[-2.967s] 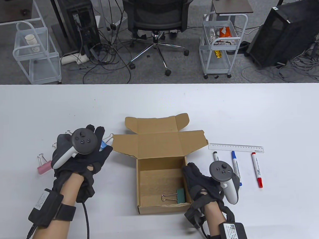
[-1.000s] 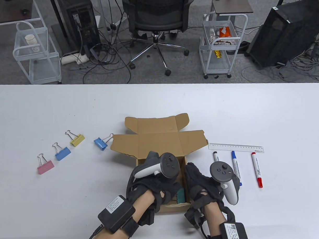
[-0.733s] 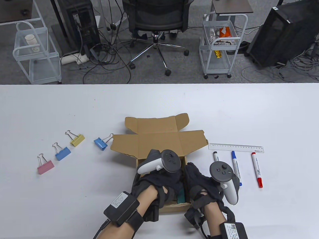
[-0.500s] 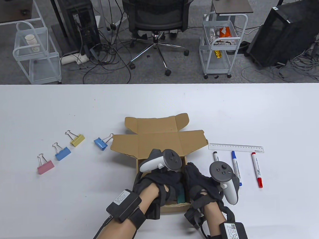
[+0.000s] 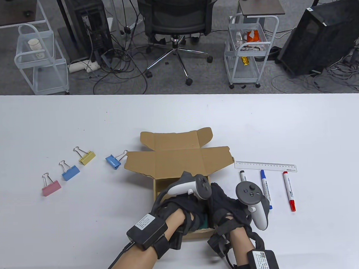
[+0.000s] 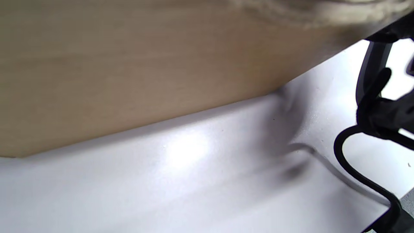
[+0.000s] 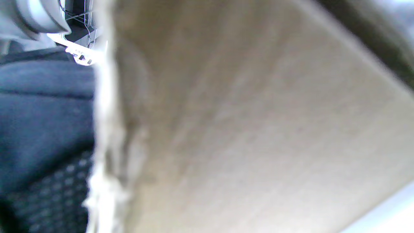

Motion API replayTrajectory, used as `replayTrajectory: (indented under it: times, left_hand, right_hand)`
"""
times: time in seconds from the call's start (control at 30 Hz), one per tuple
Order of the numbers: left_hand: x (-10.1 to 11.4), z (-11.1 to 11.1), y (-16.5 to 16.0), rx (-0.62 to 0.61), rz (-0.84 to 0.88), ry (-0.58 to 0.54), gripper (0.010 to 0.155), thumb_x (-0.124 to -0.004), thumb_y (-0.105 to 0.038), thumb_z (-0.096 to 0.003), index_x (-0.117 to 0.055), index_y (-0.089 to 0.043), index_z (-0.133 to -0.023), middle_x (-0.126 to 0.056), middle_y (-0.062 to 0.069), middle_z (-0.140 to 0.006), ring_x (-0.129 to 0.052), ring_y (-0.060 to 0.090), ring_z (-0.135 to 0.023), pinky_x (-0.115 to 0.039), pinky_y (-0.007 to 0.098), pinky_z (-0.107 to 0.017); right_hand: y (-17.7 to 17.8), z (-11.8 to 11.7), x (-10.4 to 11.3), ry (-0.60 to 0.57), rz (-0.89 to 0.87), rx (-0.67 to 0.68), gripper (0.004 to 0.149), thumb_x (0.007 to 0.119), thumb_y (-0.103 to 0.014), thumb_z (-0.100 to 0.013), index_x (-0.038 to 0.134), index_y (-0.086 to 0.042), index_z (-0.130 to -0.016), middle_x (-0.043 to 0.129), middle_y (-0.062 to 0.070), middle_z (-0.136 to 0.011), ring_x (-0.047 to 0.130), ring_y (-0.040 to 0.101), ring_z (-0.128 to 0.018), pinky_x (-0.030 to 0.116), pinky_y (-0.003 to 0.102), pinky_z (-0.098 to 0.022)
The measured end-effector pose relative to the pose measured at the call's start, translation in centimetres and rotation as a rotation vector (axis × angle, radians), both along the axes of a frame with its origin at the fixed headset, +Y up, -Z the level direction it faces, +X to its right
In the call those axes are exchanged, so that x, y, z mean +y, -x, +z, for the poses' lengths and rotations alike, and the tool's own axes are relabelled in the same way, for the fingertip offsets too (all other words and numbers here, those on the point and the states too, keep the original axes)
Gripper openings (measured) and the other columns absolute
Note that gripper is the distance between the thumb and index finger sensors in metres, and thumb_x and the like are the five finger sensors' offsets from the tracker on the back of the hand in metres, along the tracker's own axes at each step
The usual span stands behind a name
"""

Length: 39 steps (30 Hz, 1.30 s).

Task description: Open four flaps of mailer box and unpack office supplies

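**Last clip sits right under my left hand, in the box's near right corner**

I've got my left hand [image 5: 182,205] down inside the mailer box [image 5: 181,181], and the green binder clip [image 5: 203,223] shows as a sliver of teal just past the fingers, against the box's right wall, in its near right corner. From the left hand it lies down and a touch to the right. Its long axis I can't read now; the glove covers most of it. Whether the fingers have closed on it, I can't tell: the left wrist camera gives me only the cardboard wall and the counter [image 5: 79,129].

My right hand [image 5: 229,209] rests on the box's right wall, fingers curled over the rim, steadying it; it is close too, but it is the left hand that is reaching in, so I judge the pick is the left's.

The count. Left of the box: four clips — pink [image 5: 50,186], blue [image 5: 70,171], yellow [image 5: 86,157], blue [image 5: 113,161]. Right of the box: one ruler [image 5: 265,166] and three markers — black [image 5: 243,175], blue [image 5: 265,189], red [image 5: 289,190]. Inside the box: the one green clip, as far as I can see.
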State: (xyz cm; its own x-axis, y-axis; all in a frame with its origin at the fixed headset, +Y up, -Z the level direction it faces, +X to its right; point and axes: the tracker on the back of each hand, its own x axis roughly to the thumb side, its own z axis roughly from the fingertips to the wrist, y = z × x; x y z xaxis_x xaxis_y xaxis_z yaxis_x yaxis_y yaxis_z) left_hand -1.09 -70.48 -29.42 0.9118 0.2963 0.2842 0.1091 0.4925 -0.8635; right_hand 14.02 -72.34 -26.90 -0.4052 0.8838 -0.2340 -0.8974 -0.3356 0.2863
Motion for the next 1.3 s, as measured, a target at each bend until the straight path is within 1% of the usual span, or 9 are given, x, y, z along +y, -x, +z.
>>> replayTrajectory:
  times: [0.07, 0.27, 0.4, 0.47, 0.6, 0.73, 0.93, 1.07, 1.3]
  left_hand:
    - [0.0, 0.2, -0.1, -0.011, -0.001, 0.0, 0.061, -0.062, -0.041, -0.0595, -0.045, -0.024, -0.116, -0.021, 0.017, -0.122, -0.037, 0.047, -0.11, -0.048, 0.058, -0.08]
    - [0.1, 0.3, -0.2, -0.012, 0.003, 0.0, 0.063, -0.067, -0.043, -0.0586, -0.045, -0.025, -0.115, -0.024, 0.017, -0.122, -0.038, 0.047, -0.11, -0.048, 0.058, -0.08]
    - [0.4, 0.2, 0.0, -0.002, 0.033, -0.011, 0.064, -0.073, -0.042, -0.0578, -0.047, -0.022, -0.113, -0.035, 0.017, -0.122, -0.044, 0.047, -0.111, -0.052, 0.057, -0.08]
    - [0.6, 0.1, 0.1, 0.01, 0.056, -0.016, 0.063, -0.077, -0.039, -0.0576, -0.049, -0.021, -0.111, -0.041, 0.016, -0.122, -0.051, 0.046, -0.112, -0.057, 0.055, -0.08]
    - [0.9, 0.0, 0.1, 0.004, 0.059, -0.061, 0.06, -0.08, -0.037, -0.0564, -0.056, -0.016, -0.106, -0.063, 0.015, -0.117, -0.075, 0.042, -0.107, -0.073, 0.051, -0.076]
    - [1.1, -0.3, 0.2, -0.007, 0.044, -0.097, 0.051, -0.079, -0.037, -0.0566, -0.063, -0.016, -0.1, -0.077, 0.012, -0.109, -0.091, 0.037, -0.098, -0.083, 0.049, -0.071]
    - [1.9, 0.0, -0.2, -0.046, 0.077, -0.148, 0.047, -0.082, -0.036, -0.0555, -0.068, -0.016, -0.096, -0.085, 0.011, -0.102, -0.099, 0.034, -0.09, -0.087, 0.048, -0.067]
    - [2.5, 0.3, -0.6, -0.082, 0.116, -0.182, 0.046, -0.085, -0.034, -0.0534, -0.072, -0.014, -0.093, -0.089, 0.013, -0.097, -0.103, 0.034, -0.083, -0.09, 0.049, -0.063]
    - [2.3, 0.3, -0.3, -0.065, 0.101, -0.182, 0.047, -0.085, -0.033, -0.0525, -0.072, -0.013, -0.093, -0.089, 0.014, -0.095, -0.104, 0.035, -0.08, -0.091, 0.049, -0.061]
  right_hand:
    - [0.0, 0.0, 0.0, 0.0, 0.0, 0.0, 0.073, 0.038, -0.045, -0.064, 0.031, 0.008, -0.114, 0.041, 0.039, -0.119, 0.048, 0.065, -0.102, 0.049, 0.072, -0.071]
    - [0.0, 0.0, 0.0, 0.001, -0.001, 0.0, 0.073, 0.038, -0.045, -0.064, 0.031, 0.008, -0.114, 0.041, 0.039, -0.119, 0.048, 0.066, -0.102, 0.049, 0.072, -0.071]
    - [0.0, 0.0, 0.0, 0.001, -0.001, 0.001, 0.073, 0.038, -0.045, -0.064, 0.031, 0.008, -0.114, 0.041, 0.039, -0.119, 0.048, 0.066, -0.102, 0.049, 0.072, -0.071]
    - [0.0, 0.0, 0.0, 0.002, 0.0, 0.001, 0.073, 0.038, -0.045, -0.064, 0.031, 0.008, -0.114, 0.041, 0.039, -0.119, 0.048, 0.066, -0.102, 0.049, 0.072, -0.071]
    - [0.0, 0.0, 0.0, 0.002, 0.001, 0.002, 0.073, 0.039, -0.045, -0.064, 0.031, 0.008, -0.114, 0.041, 0.039, -0.119, 0.048, 0.065, -0.102, 0.049, 0.072, -0.071]
    - [0.0, 0.0, 0.0, 0.002, 0.001, 0.0, 0.073, 0.039, -0.045, -0.064, 0.031, 0.008, -0.114, 0.041, 0.039, -0.119, 0.048, 0.065, -0.102, 0.049, 0.072, -0.071]
    - [0.0, 0.0, 0.0, 0.002, 0.001, 0.0, 0.073, 0.039, -0.045, -0.064, 0.031, 0.008, -0.114, 0.041, 0.039, -0.119, 0.049, 0.065, -0.102, 0.049, 0.072, -0.071]
    - [0.0, 0.0, 0.0, 0.003, -0.001, -0.003, 0.073, 0.039, -0.046, -0.064, 0.031, 0.008, -0.114, 0.041, 0.039, -0.119, 0.049, 0.065, -0.102, 0.049, 0.072, -0.071]
    - [0.0, 0.0, 0.0, 0.003, 0.0, -0.003, 0.074, 0.039, -0.046, -0.064, 0.031, 0.008, -0.114, 0.041, 0.039, -0.119, 0.049, 0.065, -0.102, 0.049, 0.072, -0.071]
